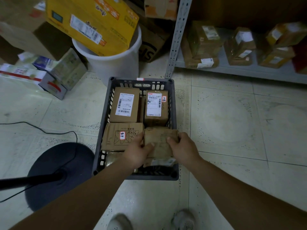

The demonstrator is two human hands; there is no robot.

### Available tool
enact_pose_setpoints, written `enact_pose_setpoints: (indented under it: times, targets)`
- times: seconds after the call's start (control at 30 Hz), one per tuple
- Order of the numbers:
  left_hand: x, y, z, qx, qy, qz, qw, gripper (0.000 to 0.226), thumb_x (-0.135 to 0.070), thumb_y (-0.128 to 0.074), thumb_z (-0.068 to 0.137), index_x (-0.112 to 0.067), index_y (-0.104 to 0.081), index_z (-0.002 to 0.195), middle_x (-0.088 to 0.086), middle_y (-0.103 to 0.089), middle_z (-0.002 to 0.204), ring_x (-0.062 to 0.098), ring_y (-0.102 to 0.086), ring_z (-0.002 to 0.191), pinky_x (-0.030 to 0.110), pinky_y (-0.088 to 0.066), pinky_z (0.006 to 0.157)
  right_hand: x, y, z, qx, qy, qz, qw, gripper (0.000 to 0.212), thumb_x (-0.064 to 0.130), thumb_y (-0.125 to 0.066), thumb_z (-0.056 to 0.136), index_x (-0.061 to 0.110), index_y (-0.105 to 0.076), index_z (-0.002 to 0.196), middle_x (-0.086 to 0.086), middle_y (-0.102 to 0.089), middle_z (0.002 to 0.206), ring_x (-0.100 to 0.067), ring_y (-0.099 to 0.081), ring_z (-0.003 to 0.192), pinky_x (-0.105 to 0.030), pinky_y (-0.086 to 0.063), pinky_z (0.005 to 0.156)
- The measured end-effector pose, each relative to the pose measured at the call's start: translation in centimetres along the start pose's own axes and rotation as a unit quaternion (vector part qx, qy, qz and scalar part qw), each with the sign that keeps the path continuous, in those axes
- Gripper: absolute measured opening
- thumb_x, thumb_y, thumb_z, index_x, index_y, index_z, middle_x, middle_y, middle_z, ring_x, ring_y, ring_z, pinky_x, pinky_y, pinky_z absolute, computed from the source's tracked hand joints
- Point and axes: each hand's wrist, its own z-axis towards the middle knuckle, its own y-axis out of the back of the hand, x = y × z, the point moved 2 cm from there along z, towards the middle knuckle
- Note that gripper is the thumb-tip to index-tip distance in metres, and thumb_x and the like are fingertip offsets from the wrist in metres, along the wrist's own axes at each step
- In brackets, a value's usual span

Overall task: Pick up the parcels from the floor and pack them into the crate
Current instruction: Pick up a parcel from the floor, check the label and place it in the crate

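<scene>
A dark grey plastic crate (173,113) stands on the tiled floor in front of me. Inside it lie a brown box with a white label (125,105) at the back left, a labelled box (156,107) at the back right, and a printed carton (120,137) at the front left. Over the crate's front right, my left hand (136,151) and my right hand (183,149) grip the two ends of a worn brown parcel (160,141). Other packets under it are mostly hidden.
A white bucket (114,63) holding a yellow box (93,22) stands behind the crate. Cartons pile at the left. A metal shelf (178,39) with parcels is at the right. A black round stand base (59,173) and cable lie left. My shoes are below.
</scene>
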Motion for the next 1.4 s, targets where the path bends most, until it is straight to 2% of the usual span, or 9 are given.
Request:
enact_pose_setpoints:
  times: [0.07,0.17,0.33,0.4,0.6,0.7,0.97,1.2,1.4]
  targets:
    - [0.6,-0.2,-0.2,0.000,0.015,0.000,1.000,0.033,-0.014,-0.053,0.095,-0.028,-0.048,0.124,-0.009,-0.062,0.105,-0.001,-0.059,0.085,0.008,-0.050,0.064,-0.4,-0.2,-0.3,0.006,0.006,-0.025,1.000,0.044,0.043,-0.051,0.096,0.011,-0.045,0.126,-0.007,-0.060,0.115,-0.020,-0.058,0.090,-0.023,-0.045,0.060]
    - [1.5,-0.6,-0.3,-0.011,0.038,0.025,0.999,0.028,-0.014,-0.050,0.096,-0.027,-0.048,0.121,-0.013,-0.060,0.093,0.000,-0.057,0.080,0.006,-0.048,0.055,-1.2,-1.1,-0.1,0.016,0.013,-0.066,0.998,0.044,0.043,-0.049,0.097,0.012,-0.044,0.128,-0.010,-0.061,0.120,-0.027,-0.060,0.102,-0.031,-0.051,0.080]
    - [3.6,-0.9,0.5,-0.040,0.046,0.160,0.985,0.048,-0.020,-0.054,0.093,-0.026,-0.040,0.139,0.000,-0.062,0.116,0.018,-0.057,0.100,0.028,-0.047,0.086,-2.6,-3.0,0.4,0.017,0.024,-0.107,0.994,0.038,0.034,-0.049,0.097,0.010,-0.045,0.126,-0.010,-0.060,0.117,-0.026,-0.059,0.101,-0.029,-0.047,0.079]
    - [4.3,-1.2,0.9,-0.050,0.046,0.214,0.975,0.052,-0.020,-0.053,0.093,-0.021,-0.035,0.142,0.008,-0.061,0.119,0.022,-0.056,0.101,0.025,-0.042,0.083,-3.2,-3.7,0.4,0.016,0.026,-0.122,0.992,0.036,0.031,-0.050,0.098,0.010,-0.044,0.127,-0.010,-0.060,0.115,-0.023,-0.058,0.095,-0.027,-0.044,0.074]
    - [6.7,-1.7,2.5,-0.055,0.034,0.311,0.948,0.049,-0.015,-0.053,0.091,-0.010,-0.037,0.138,0.006,-0.058,0.105,0.017,-0.053,0.091,0.023,-0.044,0.076,-4.7,-6.2,0.7,0.042,0.045,-0.206,0.977,0.080,0.022,-0.056,0.095,0.014,-0.001,0.153,-0.015,-0.048,0.129,-0.028,-0.057,0.108,-0.034,-0.047,0.086]
    - [7.7,-1.7,3.5,-0.054,0.034,0.372,0.926,0.054,-0.020,-0.054,0.091,-0.007,-0.036,0.140,0.012,-0.049,0.131,0.025,-0.048,0.118,0.031,-0.037,0.099,-5.2,-7.3,1.3,0.060,0.045,-0.238,0.968,0.081,0.020,-0.057,0.094,0.015,-0.002,0.154,-0.019,-0.044,0.132,-0.031,-0.055,0.111,-0.036,-0.047,0.091]
    - [10.1,-1.3,4.8,-0.065,0.000,0.498,0.865,0.069,-0.037,-0.055,0.089,-0.016,-0.024,0.147,0.010,-0.030,0.141,0.028,-0.029,0.127,0.038,-0.032,0.108,-5.2,-8.8,3.1,0.075,0.031,-0.274,0.958,0.090,0.016,-0.068,0.087,0.017,-0.007,0.153,-0.020,-0.024,0.143,-0.031,-0.054,0.113,-0.036,-0.047,0.095]
    - [10.6,-0.9,5.1,-0.098,-0.062,0.412,0.904,0.074,-0.036,-0.063,0.085,-0.018,-0.027,0.148,0.003,-0.026,0.152,0.022,-0.020,0.139,0.035,-0.022,0.115,-5.3,-8.2,3.3,0.060,0.053,-0.279,0.957,0.079,0.008,-0.067,0.086,0.016,-0.021,0.149,-0.017,-0.032,0.139,-0.031,-0.057,0.108,-0.037,-0.049,0.091]
    - [11.8,-0.2,4.8,-0.055,-0.030,0.503,0.862,0.078,-0.052,-0.047,0.091,-0.024,-0.006,0.151,0.002,0.004,0.160,0.025,0.008,0.147,0.047,-0.007,0.120,-5.2,-8.9,2.7,0.053,0.041,-0.304,0.950,0.079,0.006,-0.069,0.083,0.018,-0.023,0.146,-0.016,-0.028,0.140,-0.029,-0.054,0.111,-0.036,-0.049,0.091]
